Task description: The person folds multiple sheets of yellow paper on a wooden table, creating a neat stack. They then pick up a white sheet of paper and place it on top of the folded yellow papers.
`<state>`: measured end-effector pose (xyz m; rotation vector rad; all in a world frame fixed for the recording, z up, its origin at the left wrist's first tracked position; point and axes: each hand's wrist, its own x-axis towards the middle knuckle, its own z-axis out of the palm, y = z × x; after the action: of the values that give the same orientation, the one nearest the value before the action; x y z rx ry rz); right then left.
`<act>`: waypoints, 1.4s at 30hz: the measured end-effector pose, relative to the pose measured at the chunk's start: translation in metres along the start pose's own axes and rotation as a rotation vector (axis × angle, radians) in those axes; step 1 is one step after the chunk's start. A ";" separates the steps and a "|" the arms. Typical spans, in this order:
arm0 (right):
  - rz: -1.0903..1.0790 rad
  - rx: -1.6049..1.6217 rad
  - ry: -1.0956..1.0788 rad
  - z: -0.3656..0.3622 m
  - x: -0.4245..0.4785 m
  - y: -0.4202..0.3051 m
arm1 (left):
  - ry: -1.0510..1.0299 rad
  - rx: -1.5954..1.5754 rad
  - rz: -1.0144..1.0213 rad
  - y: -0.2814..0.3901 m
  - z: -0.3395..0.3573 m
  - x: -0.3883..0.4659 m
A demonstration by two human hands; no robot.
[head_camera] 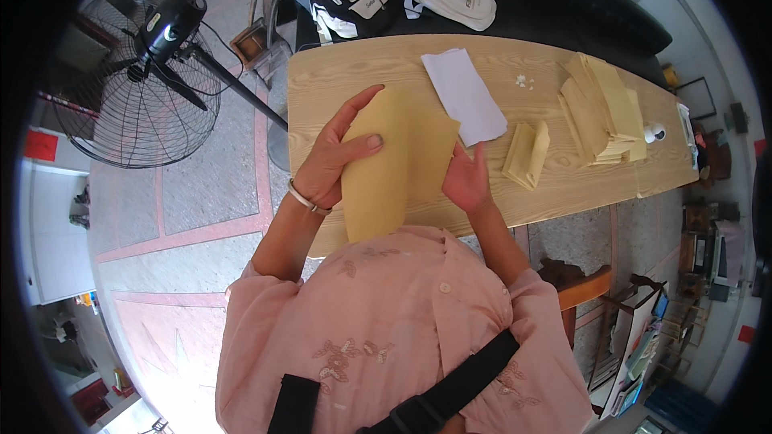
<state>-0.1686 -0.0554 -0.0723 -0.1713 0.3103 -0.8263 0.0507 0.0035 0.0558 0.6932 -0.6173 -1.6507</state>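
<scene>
My left hand [329, 163] grips a folded sheet of brown kraft paper [377, 175], its thumb across the front and its fingers behind. The paper stands partly unfolded above the table's near edge, one panel towards me and another spreading right. At that right panel's edge is my right hand [469, 181], palm up with the thumb clear of the paper. Its other fingers are partly hidden behind the panel. Just beyond lies a folded white paper sheet [464, 96]. Right of my right hand sits a small bundle of folded kraft paper [525, 157].
A large stack of folded kraft paper [603, 111] lies on the wooden table [362, 60], near small white scraps [523, 81] and a small white device [654, 132]. Two bags rest on a black sofa [543, 12] behind. A pedestal fan [151, 72] stands left, a wooden chair [582, 289] right.
</scene>
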 end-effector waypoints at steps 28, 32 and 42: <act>-0.215 -0.657 0.002 0.062 -0.006 0.018 | -0.050 -0.464 -0.302 -0.121 -0.081 -0.031; -0.061 -1.062 0.033 0.029 -0.022 0.018 | 0.102 -0.668 -0.218 -0.112 -0.082 -0.001; -0.445 -1.343 0.170 0.038 -0.031 -0.017 | 0.266 -0.102 0.210 -0.070 -0.081 -0.009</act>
<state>-0.1875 -0.0431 -0.0258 -1.4685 0.9824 -0.9518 0.0645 0.0223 -0.0494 0.7327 -0.3973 -1.3579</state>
